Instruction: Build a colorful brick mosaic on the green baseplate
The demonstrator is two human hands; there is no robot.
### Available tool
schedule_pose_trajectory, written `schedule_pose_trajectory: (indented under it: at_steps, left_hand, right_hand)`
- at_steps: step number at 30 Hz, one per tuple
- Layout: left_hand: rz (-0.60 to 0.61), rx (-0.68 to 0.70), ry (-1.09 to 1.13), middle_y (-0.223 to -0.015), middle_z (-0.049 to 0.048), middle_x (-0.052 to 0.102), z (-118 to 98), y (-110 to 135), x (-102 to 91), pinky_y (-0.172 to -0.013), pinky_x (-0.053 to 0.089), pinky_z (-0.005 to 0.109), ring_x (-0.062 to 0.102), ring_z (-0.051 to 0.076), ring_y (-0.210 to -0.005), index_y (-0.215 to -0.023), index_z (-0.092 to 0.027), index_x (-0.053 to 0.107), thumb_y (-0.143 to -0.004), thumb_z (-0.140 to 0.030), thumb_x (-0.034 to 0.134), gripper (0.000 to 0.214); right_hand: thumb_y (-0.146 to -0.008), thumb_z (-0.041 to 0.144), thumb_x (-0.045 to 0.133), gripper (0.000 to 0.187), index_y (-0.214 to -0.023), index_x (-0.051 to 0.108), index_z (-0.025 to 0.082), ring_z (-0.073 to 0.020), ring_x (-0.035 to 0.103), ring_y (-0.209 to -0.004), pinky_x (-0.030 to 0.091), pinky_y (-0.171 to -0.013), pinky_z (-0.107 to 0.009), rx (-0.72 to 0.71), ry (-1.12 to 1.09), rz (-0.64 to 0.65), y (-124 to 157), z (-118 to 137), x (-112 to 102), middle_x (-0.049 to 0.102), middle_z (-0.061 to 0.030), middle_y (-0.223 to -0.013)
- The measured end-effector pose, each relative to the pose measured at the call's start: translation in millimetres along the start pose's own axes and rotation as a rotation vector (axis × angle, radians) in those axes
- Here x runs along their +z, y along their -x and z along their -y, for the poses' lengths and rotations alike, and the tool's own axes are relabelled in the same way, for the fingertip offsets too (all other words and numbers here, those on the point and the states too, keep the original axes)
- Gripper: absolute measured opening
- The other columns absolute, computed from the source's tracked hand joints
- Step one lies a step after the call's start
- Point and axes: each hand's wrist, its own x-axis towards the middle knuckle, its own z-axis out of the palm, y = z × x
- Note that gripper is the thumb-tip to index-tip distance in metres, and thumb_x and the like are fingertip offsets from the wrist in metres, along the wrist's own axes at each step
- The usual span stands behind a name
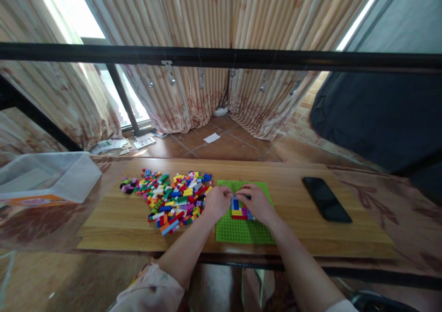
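Note:
On the green baseplate [235,234] lies a small patch of joined toy bricks [238,213] in red, yellow, blue and purple. My left hand [218,202] is over the plate's left side, its fingers pinched together at the far end of the patch. Opposite it, my right hand [257,204] reaches in with bent, closed fingertips that nearly meet the left ones. Something small and dark shows by the right fingers, but its kind is unclear. Both hands partly cover the bricks and the plate.
Left of the plate spreads a heap of loose bricks [172,197] in many colours. A black phone [326,199] lies on the wooden board [293,229] at right. A translucent plastic bin [79,178] stands at far left. Beyond the table runs a black metal bar [207,56].

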Motion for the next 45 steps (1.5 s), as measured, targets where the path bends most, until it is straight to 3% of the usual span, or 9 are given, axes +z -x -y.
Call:
schedule_pose_trajectory:
  at_steps: [3, 9, 13, 20, 24, 28, 34, 38, 45]
  left_hand:
    - [-0.005, -0.012, 0.106, -0.082, 0.0042, 0.072, 1.1, -0.2, -0.4, -0.076, 0.046, 0.027, 0.063, 0.017, -0.08, -0.085, -0.018, 0.073, -0.081, -0.022, 0.053, 0.021]
    - [0.078, -0.195, 0.717, -0.082, 0.0048, 0.069, -7.9, 1.8, -11.3, -0.059, 0.046, 0.021, 0.06, 0.011, -0.064, -0.092, -0.012, 0.066, -0.089, -0.039, 0.044, 0.034]
    - [0.176, -0.355, 1.19, -0.086, 0.0087, 0.068, -17.0, 9.5, -18.7, -0.065, 0.05, 0.022, 0.063, 0.01, -0.065, -0.092, -0.012, 0.061, -0.091, -0.039, 0.046, 0.032]
    - [0.263, -0.308, 1.346, -0.09, 0.0102, 0.069, -20.1, 16.2, -21.0, -0.077, 0.053, 0.03, 0.064, 0.013, -0.071, -0.091, -0.011, 0.061, -0.091, -0.04, 0.047, 0.032]
    - [0.28, -0.3, 1.237, -0.089, 0.0088, 0.069, -22.8, 16.8, -22.3, -0.072, 0.052, 0.027, 0.065, 0.013, -0.072, -0.098, -0.012, 0.061, -0.091, -0.038, 0.046, 0.031]
    - [0.133, -0.272, 0.924, -0.095, 0.0056, 0.069, -18.0, 11.8, -19.0, -0.065, 0.048, 0.022, 0.064, 0.011, -0.071, -0.099, -0.015, 0.064, -0.087, -0.028, 0.051, 0.022]
    - [-0.023, 0.015, 0.39, -0.087, 0.0046, 0.07, 0.1, -0.1, -8.0, -0.075, 0.048, 0.024, 0.062, 0.015, -0.08, -0.09, -0.013, 0.068, -0.081, -0.016, 0.051, 0.02]
    - [-0.013, 0.088, 0.197, -0.095, 0.0062, 0.071, -0.7, 3.6, -4.6, -0.082, 0.049, 0.027, 0.064, 0.017, -0.086, -0.099, -0.014, 0.068, -0.081, -0.015, 0.05, 0.025]
    - [0.023, 0.12, -0.028, -0.11, 0.0089, 0.069, -8.6, 12.0, -2.8, -0.093, 0.047, 0.03, 0.063, 0.02, -0.099, -0.11, -0.014, 0.066, -0.083, -0.016, 0.05, 0.031]
  right_hand:
    - [-0.084, 0.037, 0.054, 0.028, -0.1, 0.071, 0.022, -0.0216, 0.059, -0.1, 0.043, -0.091, -0.039, -0.017, -0.068, -0.095, 4.2, 2.8, -7.4, 0.066, -0.0084, -0.106]
    - [-0.087, 0.04, 0.046, 0.033, -0.098, 0.069, 0.018, -0.0213, 0.062, -0.093, 0.049, -0.081, -0.035, 0.062, -0.253, -0.335, 12.7, 19.3, -28.2, 0.069, -0.0096, -0.101]
    - [-0.087, 0.037, 0.049, 0.029, -0.099, 0.068, 0.019, -0.0206, 0.061, -0.096, 0.047, -0.087, -0.036, -0.045, -0.257, -0.29, 15.7, 34.0, -22.8, 0.068, -0.0085, -0.102]
    - [-0.082, 0.03, 0.057, 0.024, -0.102, 0.068, 0.024, -0.0207, 0.059, -0.103, 0.044, -0.093, -0.039, -0.116, -0.181, -0.192, 14.9, 42.1, -9.6, 0.066, -0.0067, -0.108]
    - [-0.083, 0.033, 0.054, 0.02, -0.09, 0.069, 0.022, -0.0205, 0.061, -0.095, 0.046, -0.088, -0.037, -0.084, -0.205, -0.223, 12.9, 35.5, -15.2, 0.068, -0.0072, -0.099]
    - [-0.082, 0.037, 0.053, 0.026, -0.091, 0.069, 0.019, -0.0205, 0.064, -0.083, 0.049, -0.079, -0.035, 0.07, -0.244, -0.28, 12.4, 19.0, -27.9, 0.071, -0.0074, -0.09]
    - [-0.082, 0.033, 0.051, 0.025, -0.092, 0.069, 0.02, -0.0204, 0.066, -0.083, 0.048, -0.078, -0.034, 0.133, -0.163, -0.181, 15.0, -0.1, -34.1, 0.073, -0.0056, -0.09]
    - [-0.082, 0.029, 0.05, 0.021, -0.087, 0.069, 0.021, -0.0195, 0.064, -0.081, 0.046, -0.075, -0.033, 0.099, -0.087, -0.064, 12.3, 0.8, -28.3, 0.072, -0.004, -0.087]
    - [-0.081, 0.027, 0.054, 0.019, -0.083, 0.071, 0.019, -0.0224, 0.059, -0.093, 0.041, -0.088, -0.038, 0.055, 0.017, -0.054, 5.8, -5.8, -17.7, 0.07, -0.0064, -0.091]
